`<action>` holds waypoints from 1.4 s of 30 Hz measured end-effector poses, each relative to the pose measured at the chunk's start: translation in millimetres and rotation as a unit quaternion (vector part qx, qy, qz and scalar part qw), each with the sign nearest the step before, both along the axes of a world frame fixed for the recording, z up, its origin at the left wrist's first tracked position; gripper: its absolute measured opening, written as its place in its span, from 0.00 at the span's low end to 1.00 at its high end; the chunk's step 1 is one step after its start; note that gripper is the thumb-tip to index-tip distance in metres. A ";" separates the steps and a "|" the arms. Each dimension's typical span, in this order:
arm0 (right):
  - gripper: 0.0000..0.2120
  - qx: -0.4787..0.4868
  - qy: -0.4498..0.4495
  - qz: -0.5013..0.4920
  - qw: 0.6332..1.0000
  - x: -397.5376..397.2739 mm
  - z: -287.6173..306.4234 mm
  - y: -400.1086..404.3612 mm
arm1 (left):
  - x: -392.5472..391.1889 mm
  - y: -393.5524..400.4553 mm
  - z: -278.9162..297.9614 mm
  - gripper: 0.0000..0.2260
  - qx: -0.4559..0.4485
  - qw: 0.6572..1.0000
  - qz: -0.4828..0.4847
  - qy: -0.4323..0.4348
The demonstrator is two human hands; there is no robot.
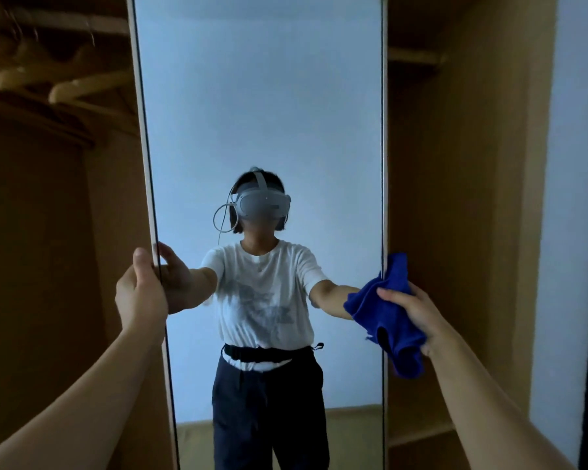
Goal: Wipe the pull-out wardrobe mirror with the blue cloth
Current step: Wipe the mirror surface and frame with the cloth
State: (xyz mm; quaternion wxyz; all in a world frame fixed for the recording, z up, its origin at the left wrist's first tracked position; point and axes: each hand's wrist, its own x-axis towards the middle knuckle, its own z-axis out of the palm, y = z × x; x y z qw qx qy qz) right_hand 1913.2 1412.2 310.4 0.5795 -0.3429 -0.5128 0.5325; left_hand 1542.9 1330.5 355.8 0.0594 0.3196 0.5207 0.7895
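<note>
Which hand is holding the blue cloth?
The right hand. It grips the bunched blue cloth at the mirror's right edge. The left hand holds no cloth; it grasps the mirror's left edge instead.

Tall upright mirror (262, 113); bunched blue cloth (387, 317) overlaps its right edge.

By the left hand (140, 293), the mirror (262, 123) is smooth, glossy glass in a pale matt frame. In the right hand (418, 313), the blue cloth (384, 320) looks soft, napped fabric. Behind both, matt wood wardrobe panels (455, 198).
</note>
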 end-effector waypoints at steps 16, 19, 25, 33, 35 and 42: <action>0.16 0.078 0.006 -0.045 0.996 -2.3 194.3 -1.7 | 3.2 -2.5 164.9 0.20 0.033 0.999 -0.039 -0.005; 0.16 0.080 0.007 -0.054 0.995 -3.3 218.2 -0.9 | 1.8 1.0 178.5 0.20 0.025 0.999 -0.039 -0.004; 0.15 0.097 0.021 -0.069 0.993 -7.2 264.0 1.0 | 8.5 8.7 193.8 0.22 0.025 0.999 -0.013 0.031; 0.21 0.109 0.017 -0.104 0.988 -17.9 333.9 -5.6 | 12.5 12.6 190.4 0.23 0.040 0.998 0.035 0.044; 0.19 0.121 0.023 -0.121 0.985 -20.8 347.6 -7.0 | 12.2 13.0 188.8 0.23 0.043 0.997 0.037 0.049; 0.15 0.196 0.008 -0.230 0.953 -31.6 375.6 -2.7 | 10.7 13.3 190.9 0.24 0.045 0.998 0.032 0.036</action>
